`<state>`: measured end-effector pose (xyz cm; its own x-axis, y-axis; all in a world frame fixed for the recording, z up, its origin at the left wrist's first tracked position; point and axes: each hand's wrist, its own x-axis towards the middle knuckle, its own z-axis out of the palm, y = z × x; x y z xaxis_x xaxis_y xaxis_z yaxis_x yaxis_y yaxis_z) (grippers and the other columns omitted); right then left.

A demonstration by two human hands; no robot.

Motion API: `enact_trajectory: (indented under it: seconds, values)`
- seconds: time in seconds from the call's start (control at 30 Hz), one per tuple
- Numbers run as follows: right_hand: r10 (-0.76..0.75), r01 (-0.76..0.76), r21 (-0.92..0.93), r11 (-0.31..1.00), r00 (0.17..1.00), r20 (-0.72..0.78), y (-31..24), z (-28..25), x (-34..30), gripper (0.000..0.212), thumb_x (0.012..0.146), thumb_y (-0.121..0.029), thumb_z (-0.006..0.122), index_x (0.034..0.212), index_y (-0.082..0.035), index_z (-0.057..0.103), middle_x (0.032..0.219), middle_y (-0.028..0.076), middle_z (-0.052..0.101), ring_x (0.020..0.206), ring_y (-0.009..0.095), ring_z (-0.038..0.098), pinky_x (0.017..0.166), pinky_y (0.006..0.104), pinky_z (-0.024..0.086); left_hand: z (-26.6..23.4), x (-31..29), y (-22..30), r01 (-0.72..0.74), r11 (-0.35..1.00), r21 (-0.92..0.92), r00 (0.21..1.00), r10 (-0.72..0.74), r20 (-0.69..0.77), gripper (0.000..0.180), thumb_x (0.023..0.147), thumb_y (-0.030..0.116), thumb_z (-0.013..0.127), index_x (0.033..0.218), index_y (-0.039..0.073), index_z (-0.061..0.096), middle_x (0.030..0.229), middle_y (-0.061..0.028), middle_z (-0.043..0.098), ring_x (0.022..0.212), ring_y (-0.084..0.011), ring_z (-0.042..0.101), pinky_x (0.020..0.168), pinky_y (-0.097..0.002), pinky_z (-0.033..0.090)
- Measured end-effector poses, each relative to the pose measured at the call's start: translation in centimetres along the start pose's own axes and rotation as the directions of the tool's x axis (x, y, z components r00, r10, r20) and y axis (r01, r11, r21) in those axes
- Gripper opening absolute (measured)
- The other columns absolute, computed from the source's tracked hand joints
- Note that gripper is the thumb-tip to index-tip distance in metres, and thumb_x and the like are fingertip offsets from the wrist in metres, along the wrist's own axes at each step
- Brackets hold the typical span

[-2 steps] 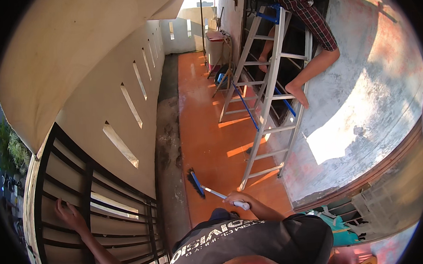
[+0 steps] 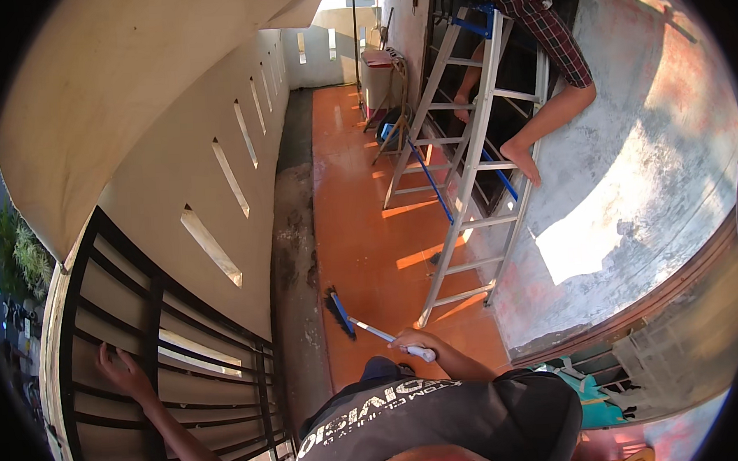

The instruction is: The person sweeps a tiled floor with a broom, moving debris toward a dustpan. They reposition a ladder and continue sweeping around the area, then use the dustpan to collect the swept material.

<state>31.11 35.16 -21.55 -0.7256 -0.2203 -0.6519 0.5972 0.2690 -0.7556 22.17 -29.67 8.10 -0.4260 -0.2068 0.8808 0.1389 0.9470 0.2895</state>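
Note:
My right hand [image 2: 417, 340] is closed round the pale handle of a long-handled brush [image 2: 371, 330]. The brush's dark-bristled blue head [image 2: 340, 313] is over the orange floor, close to its left edge; whether the bristles touch the floor, I cannot tell. Out to the left, my left hand [image 2: 127, 376] is at a black metal gate [image 2: 157, 330]. Its fingers are stretched out and apart against the bars, and it holds nothing.
An aluminium stepladder [image 2: 471, 164] stands to the right, with another person's bare leg [image 2: 557, 115] on it. Farther back are a pale bin [image 2: 375, 82] and some clutter. A slotted cream wall [image 2: 217, 146] runs along the left, with a grey concrete strip [image 2: 295, 225] at its foot.
The view has shifted very slightly. My right hand keeps its grip on the brush, and my left hand stays at the gate.

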Motion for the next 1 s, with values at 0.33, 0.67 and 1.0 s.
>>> enact_trajectory:
  seconds: [0.33,0.67,1.0]
  values:
    - [0.042,-0.03,-0.21,0.977,0.998,0.054,-9.6,-0.1,7.0,0.028,0.084,-0.029,0.071,0.083,-0.003,0.06,0.059,0.0,0.055,0.046,0.008,0.051,0.041,0.0249,0.038,1.0,-3.7,-3.6,0.641,0.736,-0.218,0.754,-0.549,0.362,0.063,0.098,0.028,0.058,0.146,0.0,0.03,0.139,-0.022,0.043,0.128,-0.0277,0.044,0.107,-0.0371,0.034]
    - [-0.005,0.038,-0.352,0.935,0.996,0.094,-19.1,-2.4,19.3,0.023,0.085,-0.021,0.068,0.079,0.0,0.061,0.059,0.005,0.058,0.048,0.014,0.055,0.044,0.0306,0.042,4.1,-2.8,-2.5,0.611,0.739,-0.284,0.791,-0.579,0.198,0.055,0.098,0.028,0.059,0.137,-0.004,0.039,0.123,-0.018,0.056,0.114,-0.0212,0.054,0.097,-0.0325,0.042]
    - [0.041,-0.012,-0.766,0.643,0.999,0.02,-22.8,-5.6,37.8,0.027,0.079,-0.011,0.065,0.098,0.009,0.065,0.073,0.021,0.067,0.061,0.028,0.067,0.052,0.0393,0.049,10.2,-1.7,-1.8,0.606,0.748,-0.271,0.636,-0.661,-0.398,0.034,0.099,0.026,0.052,0.109,-0.007,0.047,0.079,-0.0063,0.051,0.067,-0.0145,0.046,0.057,-0.0296,0.039]
